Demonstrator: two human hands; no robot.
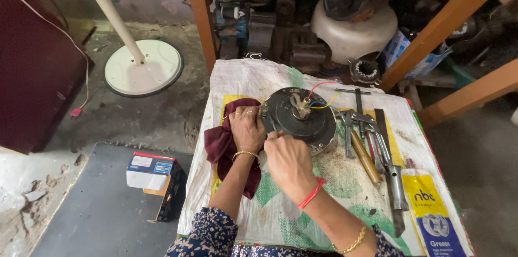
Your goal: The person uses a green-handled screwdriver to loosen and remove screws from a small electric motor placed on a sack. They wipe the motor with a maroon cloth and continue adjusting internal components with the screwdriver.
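Note:
A round dark fan motor housing (303, 115) with a brass shaft and red, blue and yellow wires lies on a white woven sack (253, 79) covering a small table. My left hand (247, 127) rests on a maroon cloth (222, 143) and presses against the motor's left rim. My right hand (287, 160) is closed around a thin tool whose tip meets the motor's near-left edge; the tool itself is mostly hidden by the fingers.
Right of the motor lie pliers, a wooden-handled tool (366, 157), a T-handle wrench (357, 97) and a socket spanner (396, 187). A yellow grease packet (431, 208) sits at the right corner. A fan stand base (143, 67), a small box (154, 173) and shelves of motor parts surround the table.

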